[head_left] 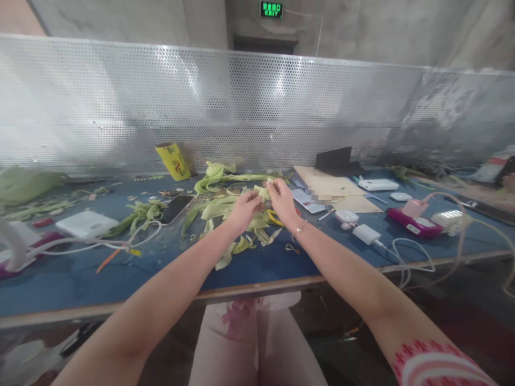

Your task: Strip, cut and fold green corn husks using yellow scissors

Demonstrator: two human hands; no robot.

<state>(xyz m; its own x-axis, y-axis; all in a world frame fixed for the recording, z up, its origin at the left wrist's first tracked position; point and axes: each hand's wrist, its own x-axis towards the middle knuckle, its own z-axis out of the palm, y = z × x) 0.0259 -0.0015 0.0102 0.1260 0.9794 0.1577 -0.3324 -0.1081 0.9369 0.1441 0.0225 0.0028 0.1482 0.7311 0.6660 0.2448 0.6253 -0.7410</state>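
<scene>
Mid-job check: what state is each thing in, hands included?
Left hand: fingers closed on a pale leaf strip.
Right hand: fingers closed at the same strip.
Green leaves: loose, strewn on the table.
Phone: lying flat, dark.
White charger: lying down, cable attached.
Exit sign: lit green.

A silver-grey perforated metal panel (120, 96) shows a soft sheen against a rough, matt grey concrete-like wall (161, 21). The flat blue tabletop (277, 265) appears smooth and low in gloss, its brown edge (60, 314) wood-like. Ribbon-shaped pale green leafy strips (217, 209) look fibrous; the square white charger (367, 234) is smooth plastic, the flat tan sheets (322, 182) matt paper or card.
</scene>
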